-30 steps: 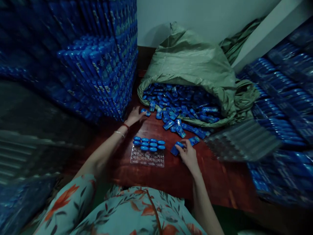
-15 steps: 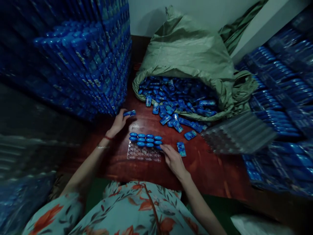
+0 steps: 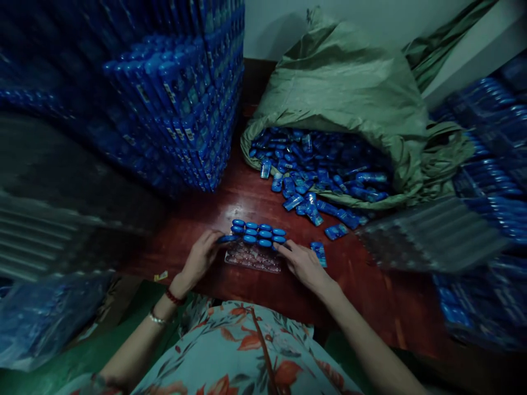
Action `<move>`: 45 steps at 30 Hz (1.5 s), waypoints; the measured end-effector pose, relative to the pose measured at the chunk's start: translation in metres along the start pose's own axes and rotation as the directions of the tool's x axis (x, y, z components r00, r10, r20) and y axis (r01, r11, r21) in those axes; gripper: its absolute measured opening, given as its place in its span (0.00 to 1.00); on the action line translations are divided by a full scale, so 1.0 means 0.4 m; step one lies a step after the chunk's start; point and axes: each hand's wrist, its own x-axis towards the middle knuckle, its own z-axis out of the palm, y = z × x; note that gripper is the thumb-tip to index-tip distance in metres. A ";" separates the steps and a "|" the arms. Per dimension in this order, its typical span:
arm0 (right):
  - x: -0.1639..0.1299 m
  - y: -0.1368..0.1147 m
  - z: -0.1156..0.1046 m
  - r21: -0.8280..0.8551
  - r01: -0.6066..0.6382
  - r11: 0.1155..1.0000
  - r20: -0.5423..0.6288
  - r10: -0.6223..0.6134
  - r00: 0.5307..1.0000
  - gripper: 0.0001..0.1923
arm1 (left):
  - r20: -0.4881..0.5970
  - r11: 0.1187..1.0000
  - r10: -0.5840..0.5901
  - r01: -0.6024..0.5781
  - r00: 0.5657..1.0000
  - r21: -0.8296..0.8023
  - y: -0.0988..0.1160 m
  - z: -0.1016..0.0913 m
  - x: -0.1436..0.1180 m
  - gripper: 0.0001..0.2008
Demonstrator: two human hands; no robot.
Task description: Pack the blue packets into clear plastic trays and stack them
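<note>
A clear plastic tray [image 3: 252, 260] with moulded slots lies on the dark red table. Several small blue packs [image 3: 264, 234] stand in rows across its far part, and the near slots show bare plastic. At the tray's left edge, my left hand [image 3: 199, 255] pinches a blue pack [image 3: 227, 238] by one end, level with the nearest filled row. On the right side, my right hand [image 3: 303, 265] has its fingertips closed on another blue pack, mostly hidden, at that row's end. One loose blue pack [image 3: 318, 254] lies just beyond my right hand.
A green woven sack [image 3: 341, 82] lies open behind the tray, spilling blue packs [image 3: 310, 208] onto the table [image 3: 370, 296]. Tall stacks of filled blue trays [image 3: 177, 104] rise at left. Stacked clear trays [image 3: 432, 233] sit at right, others [image 3: 41, 236] at left.
My left hand has carried its blue pack nearer, to the tray's left edge. My right hand stays at the right end of the row. The whole view has shifted slightly.
</note>
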 end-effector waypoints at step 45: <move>0.297 0.229 0.056 0.498 -0.239 0.833 -0.258 0.406 0.877 0.18 | 0.088 0.966 -0.224 0.209 0.971 0.155 -0.091 0.099 0.393 0.24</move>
